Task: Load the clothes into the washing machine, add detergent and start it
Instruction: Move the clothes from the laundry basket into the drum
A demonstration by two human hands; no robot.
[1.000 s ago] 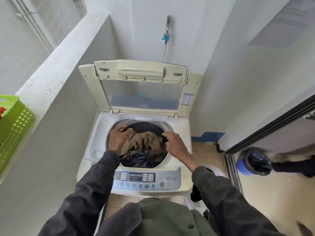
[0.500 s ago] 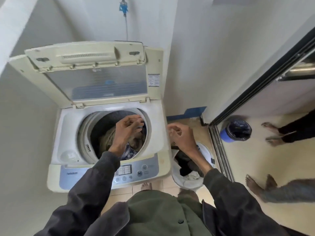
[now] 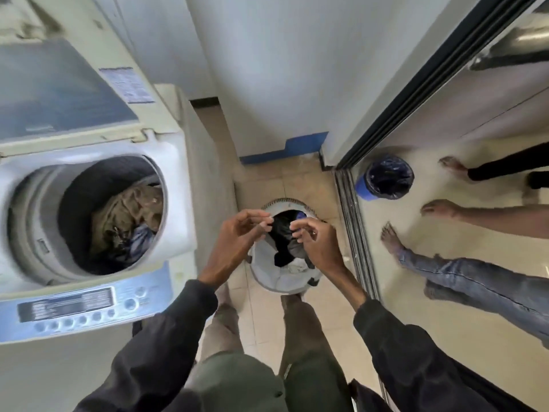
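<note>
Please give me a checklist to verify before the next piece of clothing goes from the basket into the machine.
1. Washing machine lid raised: ok.
2. Drum has room above the brown clothes: ok.
3. Basket holds more clothes, with a dark garment on top: ok.
4. Left hand and right hand both above the basket: ok.
5. Fingers gripping the dark garment: cannot tell.
</note>
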